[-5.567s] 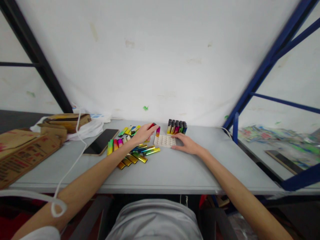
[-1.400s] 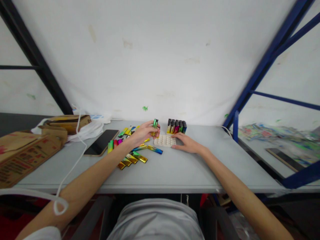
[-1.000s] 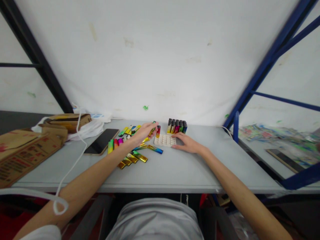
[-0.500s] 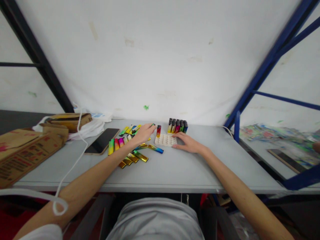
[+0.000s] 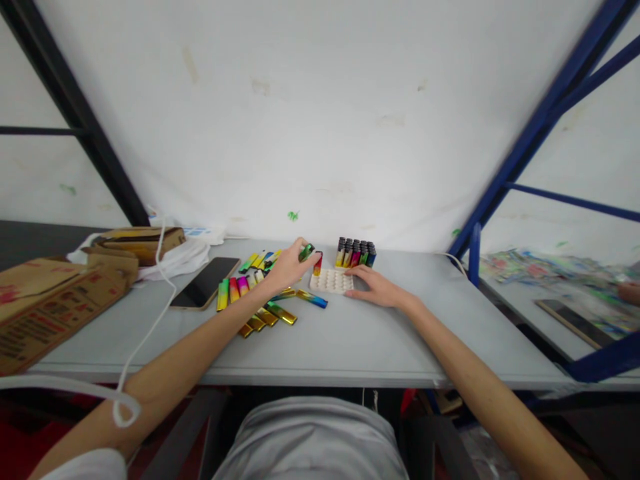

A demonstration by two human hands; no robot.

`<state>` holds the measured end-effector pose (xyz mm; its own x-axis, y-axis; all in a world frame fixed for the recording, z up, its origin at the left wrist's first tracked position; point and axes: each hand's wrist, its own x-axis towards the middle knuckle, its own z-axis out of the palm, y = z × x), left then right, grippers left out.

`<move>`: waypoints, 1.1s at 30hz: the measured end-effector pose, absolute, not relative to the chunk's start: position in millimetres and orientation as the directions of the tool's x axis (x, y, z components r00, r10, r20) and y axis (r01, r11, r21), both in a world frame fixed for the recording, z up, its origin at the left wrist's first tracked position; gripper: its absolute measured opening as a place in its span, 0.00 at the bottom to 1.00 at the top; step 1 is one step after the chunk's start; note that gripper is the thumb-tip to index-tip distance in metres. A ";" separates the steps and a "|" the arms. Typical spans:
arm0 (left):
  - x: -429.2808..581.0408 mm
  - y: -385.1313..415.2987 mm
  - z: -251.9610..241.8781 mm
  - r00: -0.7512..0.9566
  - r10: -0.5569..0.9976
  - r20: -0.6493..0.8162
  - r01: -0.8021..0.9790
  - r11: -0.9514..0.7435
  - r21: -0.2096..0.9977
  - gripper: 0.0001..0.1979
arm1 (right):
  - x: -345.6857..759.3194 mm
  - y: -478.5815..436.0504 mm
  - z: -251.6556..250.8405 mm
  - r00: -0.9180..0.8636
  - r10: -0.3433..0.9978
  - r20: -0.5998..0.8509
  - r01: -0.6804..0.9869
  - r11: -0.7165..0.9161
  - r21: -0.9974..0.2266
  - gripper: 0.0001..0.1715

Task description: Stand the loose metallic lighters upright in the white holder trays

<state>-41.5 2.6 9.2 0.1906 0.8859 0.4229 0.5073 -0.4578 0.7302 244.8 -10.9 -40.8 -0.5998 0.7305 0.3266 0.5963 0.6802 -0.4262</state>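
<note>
My left hand (image 5: 287, 268) is closed on a green lighter (image 5: 307, 252), held tilted above the left side of a white tray with round holes (image 5: 331, 283). A red and yellow lighter (image 5: 318, 265) stands upright in the tray's back left corner, just beside my left fingertips. My right hand (image 5: 375, 287) holds the tray's right edge, thumb at the near corner and fingers at the far one. Loose shiny lighters in several colours (image 5: 282, 312) lie left of the tray, partly hidden under my left forearm.
Behind the tray stands a block of upright lighters with black tops (image 5: 355, 253). To the left are a black phone (image 5: 206, 283), a white cable (image 5: 150, 327) and cardboard boxes (image 5: 65, 300). A blue metal frame (image 5: 525, 133) rises at the right; beyond it lies another phone (image 5: 573, 321).
My left hand has risen slightly and moved right with the green lighter, which now shows more clearly near the red lighter. My right hand stays on the tray.
</note>
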 end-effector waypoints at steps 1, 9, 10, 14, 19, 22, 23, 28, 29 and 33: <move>-41.8 2.6 8.1 0.192 0.886 0.423 0.484 -0.460 0.744 0.14 | 244.6 -11.1 -40.3 -0.601 0.729 0.327 0.596 0.681 -0.425 0.31; -42.3 1.8 10.3 0.318 0.871 0.376 0.333 -0.473 0.815 0.12 | 245.1 -10.6 -41.2 -0.598 0.732 0.326 0.602 0.679 -0.421 0.31; -42.1 1.1 12.7 0.333 0.860 0.387 0.320 -0.490 0.811 0.12 | 245.1 -10.6 -41.5 -0.596 0.732 0.329 0.601 0.679 -0.422 0.31; -42.9 1.0 19.6 0.350 0.826 0.442 0.262 -0.540 0.800 0.12 | 245.2 -10.6 -42.1 -0.597 0.731 0.332 0.599 0.681 -0.422 0.31; -49.3 7.5 15.9 0.444 0.769 0.461 0.287 -0.609 0.739 0.12 | 245.2 -10.6 -41.9 -0.593 0.735 0.329 0.605 0.676 -0.420 0.31; -51.2 11.6 10.8 0.467 0.752 0.466 0.336 -0.638 0.693 0.11 | 245.3 -10.8 -41.7 -0.600 0.732 0.322 0.604 0.679 -0.417 0.31; -51.2 12.5 9.7 0.471 0.747 0.470 0.350 -0.647 0.678 0.11 | 245.4 -10.9 -41.6 -0.603 0.731 0.320 0.605 0.680 -0.414 0.31; -52.8 14.3 10.5 0.532 0.685 0.497 0.410 -0.722 0.557 0.11 | 245.7 -11.3 -41.4 -0.602 0.733 0.316 0.606 0.678 -0.417 0.31; -53.8 15.0 11.1 0.553 0.667 0.499 0.419 -0.740 0.526 0.11 | 245.7 -11.4 -41.3 -0.602 0.733 0.315 0.605 0.677 -0.419 0.31; -58.9 20.1 11.6 0.615 0.610 0.499 0.437 -0.791 0.429 0.13 | 245.7 -11.4 -41.2 -0.602 0.732 0.320 0.600 0.679 -0.423 0.31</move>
<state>-58.9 20.1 11.6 0.6153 0.6105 0.4988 0.4366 -0.7907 0.4292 245.7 -11.4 -41.2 -0.6021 0.7316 0.3198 0.6001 0.6789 -0.4232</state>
